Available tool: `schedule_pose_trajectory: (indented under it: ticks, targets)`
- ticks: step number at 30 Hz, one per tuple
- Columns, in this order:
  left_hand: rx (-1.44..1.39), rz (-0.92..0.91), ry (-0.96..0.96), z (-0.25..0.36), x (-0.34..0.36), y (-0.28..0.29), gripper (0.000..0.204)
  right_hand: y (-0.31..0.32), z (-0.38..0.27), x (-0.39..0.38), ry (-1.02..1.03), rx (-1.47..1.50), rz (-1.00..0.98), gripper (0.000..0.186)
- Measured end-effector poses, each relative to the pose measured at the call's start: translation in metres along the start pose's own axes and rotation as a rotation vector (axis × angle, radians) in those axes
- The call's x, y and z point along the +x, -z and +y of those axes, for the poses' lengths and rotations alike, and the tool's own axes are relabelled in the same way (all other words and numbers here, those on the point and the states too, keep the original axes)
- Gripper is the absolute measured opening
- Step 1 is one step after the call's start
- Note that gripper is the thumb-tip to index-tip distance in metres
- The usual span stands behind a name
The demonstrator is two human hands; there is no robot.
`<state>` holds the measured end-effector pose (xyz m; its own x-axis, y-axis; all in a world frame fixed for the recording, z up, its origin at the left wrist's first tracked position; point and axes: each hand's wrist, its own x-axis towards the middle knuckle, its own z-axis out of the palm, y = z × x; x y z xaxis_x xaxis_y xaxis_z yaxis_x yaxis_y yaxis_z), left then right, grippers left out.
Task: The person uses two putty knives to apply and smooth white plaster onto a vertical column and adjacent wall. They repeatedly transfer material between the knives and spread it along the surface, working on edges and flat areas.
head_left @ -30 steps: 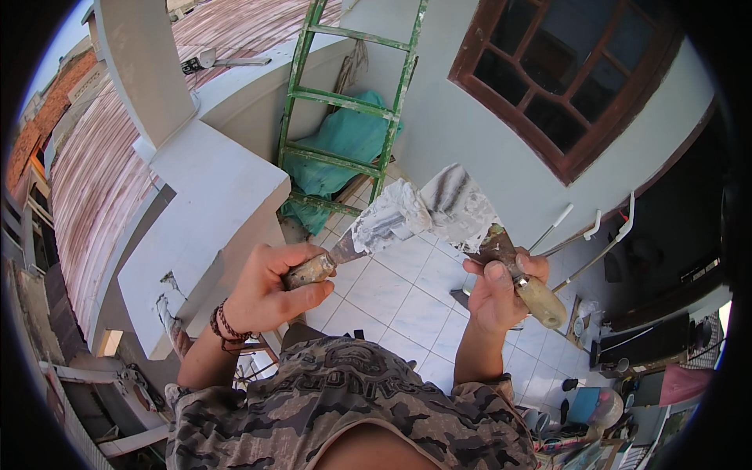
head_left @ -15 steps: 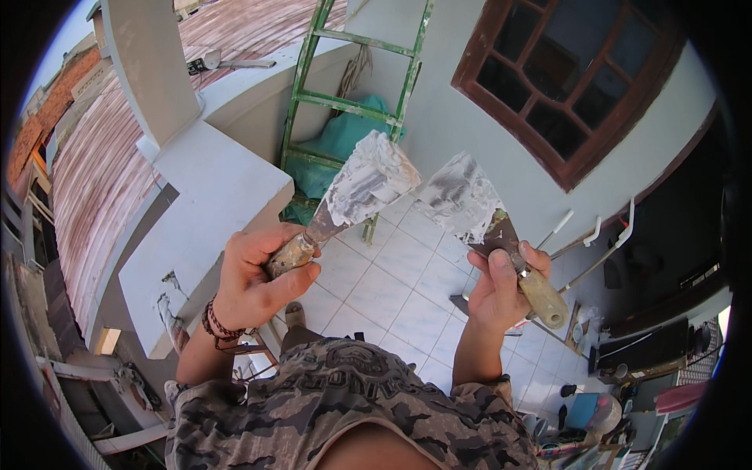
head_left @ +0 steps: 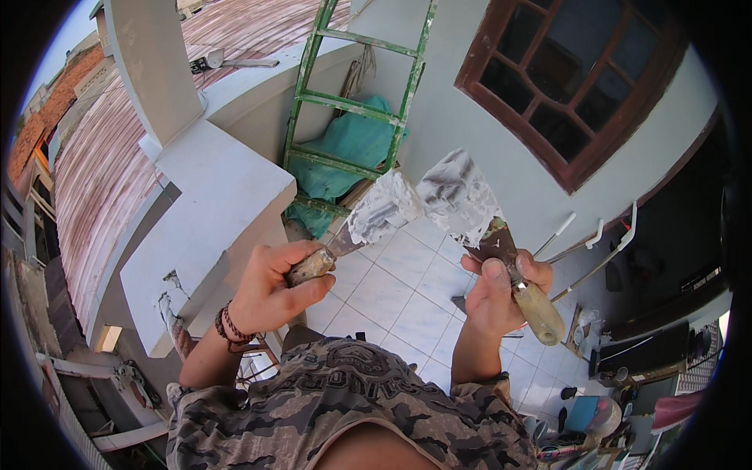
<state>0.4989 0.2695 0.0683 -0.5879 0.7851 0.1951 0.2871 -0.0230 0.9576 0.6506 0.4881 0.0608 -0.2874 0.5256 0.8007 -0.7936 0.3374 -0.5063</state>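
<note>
My left hand (head_left: 274, 288) is closed round the worn wooden handle of a putty knife (head_left: 382, 208), its blade thick with white putty and pointing up and right. In my right hand (head_left: 499, 294) is a wider putty knife (head_left: 460, 196) with a dark, stained blade base and a pale handle that sticks out below my fingers. White putty coats its upper blade too. The two blade ends meet in front of my chest, the left one's tip at the right one's left edge. Both tools are held in the air above the tiled floor.
A green paint-spattered ladder (head_left: 356, 102) leans ahead, with a teal cloth (head_left: 345, 149) behind it. At the left runs a white ledge (head_left: 211, 188) with a chipped corner. A brown-framed window (head_left: 572, 86) is on the right wall; white-ended poles (head_left: 619, 243) stand below it.
The left putty knife has come down and right, its blade now lower and touching the right blade. My right hand has shifted only slightly.
</note>
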Motion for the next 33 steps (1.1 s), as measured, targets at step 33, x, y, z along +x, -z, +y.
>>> schedule_pose_trajectory:
  ticks: [33]
  targets:
    - [0.225,0.449,0.018,-0.029,-0.024,0.038,0.022,-0.054,0.04,0.015,-0.269,-0.097,-0.184,0.029]
